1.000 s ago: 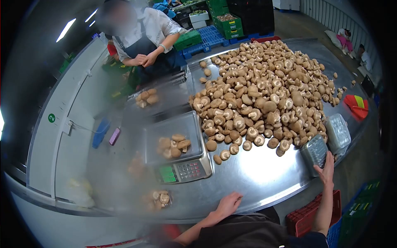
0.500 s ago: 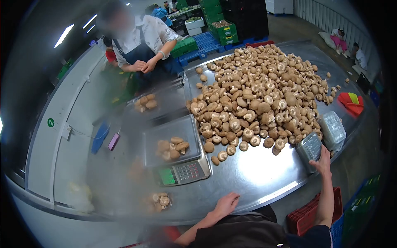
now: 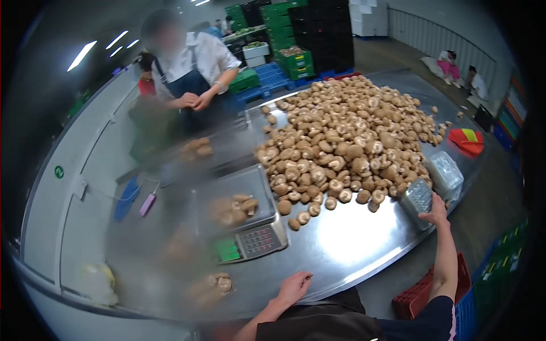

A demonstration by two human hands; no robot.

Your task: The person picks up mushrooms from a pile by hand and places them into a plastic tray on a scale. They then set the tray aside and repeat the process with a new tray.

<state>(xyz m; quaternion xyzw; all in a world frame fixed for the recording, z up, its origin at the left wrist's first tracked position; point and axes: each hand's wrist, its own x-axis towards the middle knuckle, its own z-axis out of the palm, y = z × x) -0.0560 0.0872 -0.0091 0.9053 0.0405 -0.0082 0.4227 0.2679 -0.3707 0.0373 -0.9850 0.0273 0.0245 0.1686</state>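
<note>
My right hand (image 3: pixel 435 211) is at the near side of a stack of clear plastic trays (image 3: pixel 418 200), its fingers against the stack's edge. Another wrapped stack of trays (image 3: pixel 445 173) lies just beyond. My left hand (image 3: pixel 295 286) is over the near edge of the metal table (image 3: pixel 341 258), its fingers drawn together with no object visible in them. A large heap of brown mushrooms (image 3: pixel 347 136) covers the table's far part. Left of it, a digital scale (image 3: pixel 259 241) bears a group of mushrooms (image 3: pixel 234 210), partly blurred.
Across the table stands a person (image 3: pixel 190 74) in a dark apron, hands together. A red and yellow item (image 3: pixel 466 141) lies at the right. Below the table's right edge is a red crate (image 3: pixel 418 295). A purple device (image 3: pixel 148 204) lies at the left.
The view has shifted, so the table and heap appear slightly lower and further left. My right hand stays at the tray stack, and my left hand remains near the table edge.
</note>
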